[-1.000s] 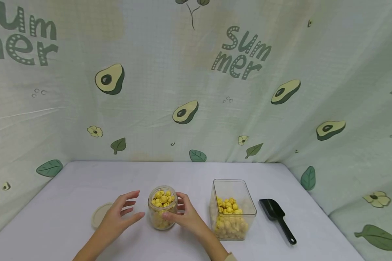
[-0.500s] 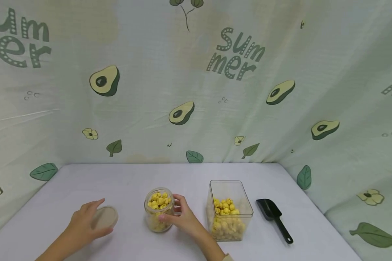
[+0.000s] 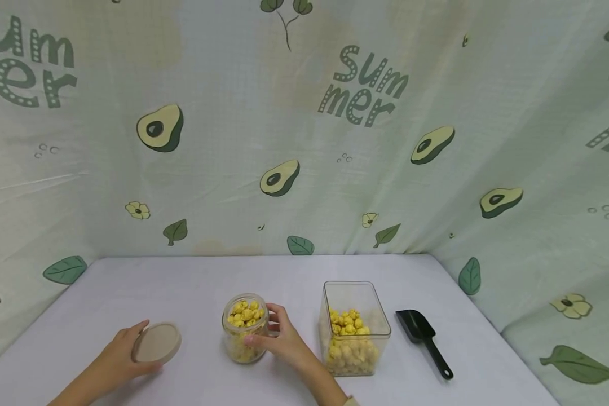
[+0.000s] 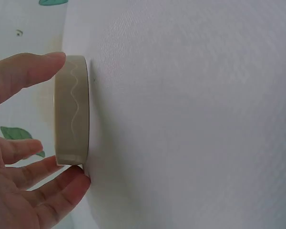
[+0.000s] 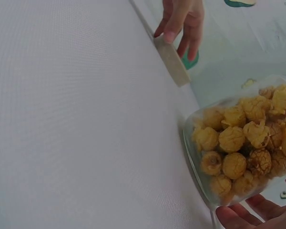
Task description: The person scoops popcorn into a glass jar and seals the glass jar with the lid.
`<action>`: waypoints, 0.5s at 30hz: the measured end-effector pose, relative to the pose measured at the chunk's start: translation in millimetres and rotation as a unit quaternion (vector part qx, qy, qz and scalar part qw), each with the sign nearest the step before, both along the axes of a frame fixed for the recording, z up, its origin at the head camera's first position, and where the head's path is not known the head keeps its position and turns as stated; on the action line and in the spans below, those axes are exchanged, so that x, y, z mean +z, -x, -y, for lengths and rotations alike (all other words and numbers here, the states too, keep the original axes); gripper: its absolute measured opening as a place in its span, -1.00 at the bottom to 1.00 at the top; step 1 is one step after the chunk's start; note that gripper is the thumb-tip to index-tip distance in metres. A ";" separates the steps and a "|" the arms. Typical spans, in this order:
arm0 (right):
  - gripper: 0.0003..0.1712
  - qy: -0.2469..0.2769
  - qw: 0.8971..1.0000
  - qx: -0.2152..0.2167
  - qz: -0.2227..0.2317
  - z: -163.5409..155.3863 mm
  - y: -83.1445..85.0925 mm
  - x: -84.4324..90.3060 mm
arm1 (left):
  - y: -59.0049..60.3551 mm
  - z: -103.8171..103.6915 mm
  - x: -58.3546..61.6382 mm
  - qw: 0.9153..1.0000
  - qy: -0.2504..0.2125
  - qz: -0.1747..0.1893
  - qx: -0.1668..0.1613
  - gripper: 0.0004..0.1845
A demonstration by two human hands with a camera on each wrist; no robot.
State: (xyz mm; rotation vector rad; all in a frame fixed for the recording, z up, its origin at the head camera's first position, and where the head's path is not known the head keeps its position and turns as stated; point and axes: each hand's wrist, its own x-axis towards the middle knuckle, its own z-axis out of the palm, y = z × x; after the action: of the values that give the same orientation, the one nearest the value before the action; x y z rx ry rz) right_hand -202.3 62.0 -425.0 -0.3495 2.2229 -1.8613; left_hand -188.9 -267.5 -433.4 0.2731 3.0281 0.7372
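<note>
A round beige jar lid (image 3: 157, 343) lies at the left of the table, and my left hand (image 3: 120, 354) spans it. In the left wrist view the thumb is at one edge of the lid (image 4: 72, 109), fingertips at the opposite edge. A clear glass jar (image 3: 238, 345) of yellow popcorn (image 3: 245, 313) stands upright, uncovered, near the middle. My right hand (image 3: 282, 338) grips its right side, thumb in front and fingers behind. The right wrist view shows popcorn balls (image 5: 233, 164) through the glass, with only part of this hand (image 5: 262, 214) in sight.
Right of the jar stands a clear square container (image 3: 355, 358), partly filled with popcorn and uncovered. A black scoop (image 3: 426, 337) lies beyond it, handle toward the front right. A patterned cloth (image 3: 223, 135) hangs behind the white table (image 3: 193, 276).
My left hand has moved away from beside the jar to the left and down onto the lid, and now holds its edges. The right hand stays on the jar. The head view has shifted slightly.
</note>
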 end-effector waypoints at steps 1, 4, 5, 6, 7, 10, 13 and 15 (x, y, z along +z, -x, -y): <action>-0.07 0.000 1.000 0.000 0.000 0.1 0.0 -0.3 | 1.2 0.6 -0.1 1.000 0.002 -0.001 0.003 0.01; -0.08 0.002 1.000 0.002 -0.007 0.6 0.1 -1.2 | 5.6 3.7 -1.7 1.000 0.012 -0.003 0.000 -0.02; -0.08 0.002 1.000 0.003 -0.009 0.7 0.1 -1.2 | 6.7 4.9 -2.4 1.000 0.017 -0.003 0.000 -0.02; -0.08 0.002 1.000 0.003 -0.010 0.8 0.2 -1.3 | 7.6 5.9 -3.2 1.000 0.022 -0.003 0.000 -0.03; -0.08 0.002 1.000 0.004 -0.012 0.9 0.2 -1.3 | 8.6 7.1 -4.2 1.000 0.027 -0.006 -0.004 -0.04; -0.08 0.000 1.000 0.000 -0.005 1.0 0.2 -1.1 | 10.7 9.3 -6.8 0.999 0.036 -0.018 -0.010 -0.07; -0.08 -0.001 1.000 -0.003 -0.002 0.8 0.1 -0.5 | 12.4 9.4 -7.4 0.999 0.036 -0.023 -0.010 -0.10; -0.09 0.000 1.000 -0.002 -0.003 0.7 -0.1 -0.4 | 12.6 8.2 -6.5 0.999 0.033 -0.019 -0.001 -0.10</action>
State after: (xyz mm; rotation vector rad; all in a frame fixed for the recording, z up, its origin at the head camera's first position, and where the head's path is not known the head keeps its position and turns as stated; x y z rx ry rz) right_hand -202.2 61.3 -425.4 -0.3515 2.2292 -1.8651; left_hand -201.5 -275.7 -439.9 0.2930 3.0791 0.6388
